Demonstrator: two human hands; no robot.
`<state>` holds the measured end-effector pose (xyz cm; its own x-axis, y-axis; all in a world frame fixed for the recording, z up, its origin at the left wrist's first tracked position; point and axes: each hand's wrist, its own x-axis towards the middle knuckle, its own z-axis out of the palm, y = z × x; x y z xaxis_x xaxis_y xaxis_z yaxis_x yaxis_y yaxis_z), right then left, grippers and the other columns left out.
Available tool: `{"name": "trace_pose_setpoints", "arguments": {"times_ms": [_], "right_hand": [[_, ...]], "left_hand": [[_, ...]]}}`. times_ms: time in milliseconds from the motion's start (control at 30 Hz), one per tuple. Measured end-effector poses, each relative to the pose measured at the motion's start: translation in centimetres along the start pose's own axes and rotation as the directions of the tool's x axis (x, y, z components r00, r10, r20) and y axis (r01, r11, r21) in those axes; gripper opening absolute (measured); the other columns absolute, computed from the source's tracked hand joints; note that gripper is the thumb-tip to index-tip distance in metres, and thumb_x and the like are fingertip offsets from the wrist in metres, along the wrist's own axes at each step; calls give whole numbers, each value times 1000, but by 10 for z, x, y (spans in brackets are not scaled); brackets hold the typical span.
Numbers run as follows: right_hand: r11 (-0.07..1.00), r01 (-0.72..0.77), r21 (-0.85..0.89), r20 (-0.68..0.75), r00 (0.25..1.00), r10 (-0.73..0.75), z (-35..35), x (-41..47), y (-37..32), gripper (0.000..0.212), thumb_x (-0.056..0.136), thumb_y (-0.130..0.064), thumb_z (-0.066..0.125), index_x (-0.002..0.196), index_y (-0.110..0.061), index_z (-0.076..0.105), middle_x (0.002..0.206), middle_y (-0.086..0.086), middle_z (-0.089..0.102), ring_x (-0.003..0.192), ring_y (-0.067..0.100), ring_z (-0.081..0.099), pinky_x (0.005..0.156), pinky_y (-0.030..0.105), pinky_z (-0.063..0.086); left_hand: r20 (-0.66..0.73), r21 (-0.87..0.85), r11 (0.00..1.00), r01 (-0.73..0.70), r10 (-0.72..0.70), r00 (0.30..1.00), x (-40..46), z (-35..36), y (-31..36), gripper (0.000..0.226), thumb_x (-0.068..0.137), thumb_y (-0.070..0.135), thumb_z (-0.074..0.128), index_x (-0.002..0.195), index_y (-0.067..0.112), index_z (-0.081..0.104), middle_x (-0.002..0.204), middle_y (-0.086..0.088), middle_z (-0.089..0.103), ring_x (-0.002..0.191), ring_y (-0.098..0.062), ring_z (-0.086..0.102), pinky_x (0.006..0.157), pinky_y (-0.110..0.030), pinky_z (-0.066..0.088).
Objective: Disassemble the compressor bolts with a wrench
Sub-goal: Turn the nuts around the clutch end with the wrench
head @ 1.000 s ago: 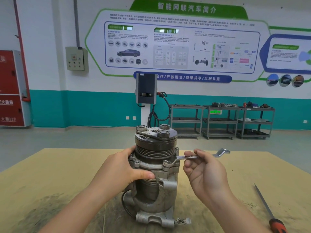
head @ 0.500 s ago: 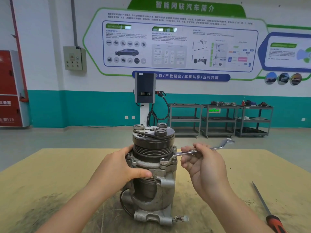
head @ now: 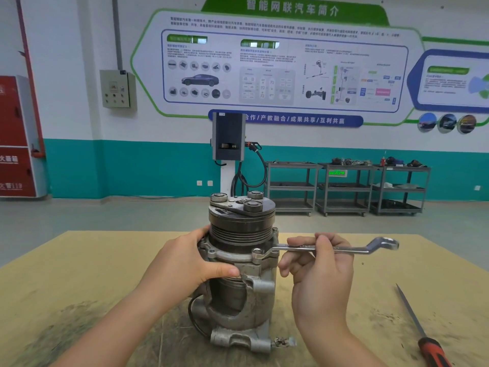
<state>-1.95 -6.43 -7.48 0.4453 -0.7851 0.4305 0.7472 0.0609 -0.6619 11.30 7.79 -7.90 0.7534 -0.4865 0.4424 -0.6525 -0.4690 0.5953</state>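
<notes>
A grey metal compressor stands upright on the tan bench top, its dark pulley on top. My left hand grips the housing from the left, thumb across the front just under the flange. A silver ring wrench lies roughly level, its near ring seated on a flange bolt at the front right. My right hand holds the wrench shaft in curled fingers; the free ring end sticks out to the right.
A screwdriver with a red-and-black handle lies on the bench at the lower right. Beyond the bench are open floor, a charging post and three metal shelf carts along the teal-and-white wall.
The wrench's free end swung away from me and back again, with my right hand staying on the shaft. My left hand stays on the housing. The view shifted slightly.
</notes>
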Motion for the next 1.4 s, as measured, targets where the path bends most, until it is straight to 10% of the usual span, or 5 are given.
{"name": "trace_pose_setpoints", "arguments": {"times_ms": [433, 800, 1067, 1200, 1400], "right_hand": [[879, 454, -147, 161, 887, -432, 5, -30, 12, 18, 92, -31, 44, 91, -43, 56, 84, 2, 67, 58, 20, 67, 60, 27, 55], [975, 213, 60, -14, 977, -212, 6, 6, -37, 21, 102, -4, 33, 89, -13, 46, 64, 10, 65, 48, 26, 60, 50, 28, 51], [998, -55, 4, -45, 997, 55, 2, 15, -32, 19, 101, -6, 33, 90, -13, 46, 52, 5, 61, 35, 18, 49, 35, 22, 38], [975, -220, 21, -2, 975, 221, 6, 7, -17, 17, 103, -8, 32, 94, -11, 46, 53, 5, 61, 35, 17, 49, 33, 23, 37], [964, -246, 97, 9, 969, 246, 8, -5, -3, 14, 102, -5, 33, 94, -9, 43, 58, 9, 64, 38, 20, 53, 36, 25, 41]], "left_hand": [[-8, 15, 1000, 1, -1, 1000, 2, -1, 0, 126, 29, 86, 62, 144, 36, 46, 124, 19, 66, 70, 17, 45, 54, -3, 37], [-130, 176, 974, 141, -119, 984, -27, 12, 36, 92, 52, 77, 75, 133, 41, 49, 110, 17, 71, 100, -11, 66, 74, -22, 49], [68, 503, 847, 170, -235, 970, -45, 8, 65, 122, 71, 86, 51, 156, 16, -3, 114, 3, 60, 104, -19, 59, 76, -26, 45], [296, 263, 960, 100, -179, 938, -23, -21, 35, 153, 47, 86, 65, 152, 22, -25, 166, 2, 3, 151, -17, 16, 119, -33, 26], [269, -412, 911, -25, 148, 952, -12, 1, 2, 111, 49, 56, 87, 137, 45, 20, 127, 28, 53, 115, 16, 53, 91, -2, 40]]}}
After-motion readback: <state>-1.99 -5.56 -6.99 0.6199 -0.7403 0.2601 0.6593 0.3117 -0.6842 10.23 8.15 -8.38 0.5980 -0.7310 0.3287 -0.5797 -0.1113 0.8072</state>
